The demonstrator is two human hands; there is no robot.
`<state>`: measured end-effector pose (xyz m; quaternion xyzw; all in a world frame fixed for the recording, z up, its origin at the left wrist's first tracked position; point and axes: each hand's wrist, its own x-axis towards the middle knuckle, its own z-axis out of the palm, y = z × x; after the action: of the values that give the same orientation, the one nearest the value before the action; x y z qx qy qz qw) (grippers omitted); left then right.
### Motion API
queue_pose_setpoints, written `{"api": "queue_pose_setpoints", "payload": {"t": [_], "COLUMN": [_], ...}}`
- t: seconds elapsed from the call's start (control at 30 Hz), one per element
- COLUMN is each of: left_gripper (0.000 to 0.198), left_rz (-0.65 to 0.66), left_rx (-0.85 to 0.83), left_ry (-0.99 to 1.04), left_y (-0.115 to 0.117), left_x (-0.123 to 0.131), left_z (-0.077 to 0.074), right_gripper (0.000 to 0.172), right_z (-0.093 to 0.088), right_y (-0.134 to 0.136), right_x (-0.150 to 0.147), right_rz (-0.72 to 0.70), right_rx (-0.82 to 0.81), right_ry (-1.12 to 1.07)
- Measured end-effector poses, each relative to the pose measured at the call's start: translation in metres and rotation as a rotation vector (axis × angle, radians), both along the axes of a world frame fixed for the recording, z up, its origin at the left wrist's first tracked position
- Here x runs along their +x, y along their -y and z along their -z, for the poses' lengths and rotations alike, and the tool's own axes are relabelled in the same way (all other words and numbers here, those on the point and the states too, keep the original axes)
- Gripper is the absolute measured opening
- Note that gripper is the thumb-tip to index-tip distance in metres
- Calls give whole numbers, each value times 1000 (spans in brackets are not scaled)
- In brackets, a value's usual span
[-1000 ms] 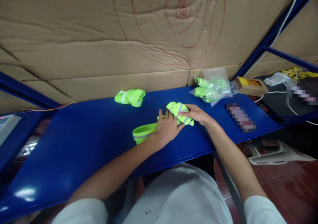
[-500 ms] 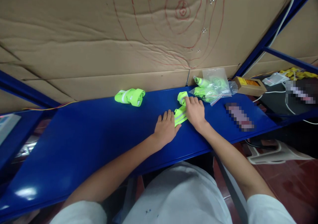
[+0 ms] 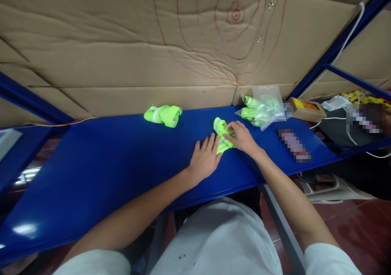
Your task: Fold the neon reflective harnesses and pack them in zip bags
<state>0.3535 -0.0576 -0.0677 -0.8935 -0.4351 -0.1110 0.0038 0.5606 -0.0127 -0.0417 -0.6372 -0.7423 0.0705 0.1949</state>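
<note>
A neon-yellow reflective strap (image 3: 224, 145) with silvery stripes lies folded on the blue table, one part bunched toward the back. My left hand (image 3: 205, 157) rests flat at its left end, fingers stretched out and spread, touching the fabric. From the right, my right hand (image 3: 242, 138) has its thumb and fingers bent together on the strap's upper fold. Its fingertips partly cover the fabric. Farther back to the left sits another loosely rolled neon reflective strap (image 3: 165, 115), touched by neither hand.
Behind my right hand, a clear plastic bag (image 3: 269, 106) lies over more neon straps. A small cardboard box (image 3: 307, 110) stands beside it. A blurred-out flat object (image 3: 295, 145) lies on the right of the blue table (image 3: 122, 165). Cardboard sheeting (image 3: 122, 67) lines the back.
My right hand has gone from lying over the strap to bent fingers on its fold, which has shifted slightly left. My left hand stays flat. The camera view has shifted a little.
</note>
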Motion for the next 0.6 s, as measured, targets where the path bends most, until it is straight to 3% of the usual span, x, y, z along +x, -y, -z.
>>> {"api": "queue_pose_setpoints", "payload": {"t": [0.1, 0.2, 0.27, 0.37, 0.47, 0.6], "left_gripper": [54, 53, 53, 39, 26, 37], "left_rz": [237, 334, 358, 392, 414, 346], "left_rx": [-31, -59, -55, -32, -24, -41], "left_ry": [-13, 9, 48, 86, 98, 165], "left_y": [1, 2, 2, -2, -10, -12], "left_x": [-18, -36, -44, -49, -52, -55], "left_z": [1, 2, 2, 0, -5, -15], "right_gripper": [68, 64, 63, 73, 71, 71], "right_z": [5, -1, -10, -20, -20, -11], "right_y": [-11, -16, -16, -11, -9, -13], "right_x": [8, 10, 7, 2, 4, 12], "right_rz": [179, 172, 162, 193, 123, 48], "right_rx": [-95, -306, -364, -328, -257, -250], "right_ry": [-29, -20, -14, 51, 93, -44]}}
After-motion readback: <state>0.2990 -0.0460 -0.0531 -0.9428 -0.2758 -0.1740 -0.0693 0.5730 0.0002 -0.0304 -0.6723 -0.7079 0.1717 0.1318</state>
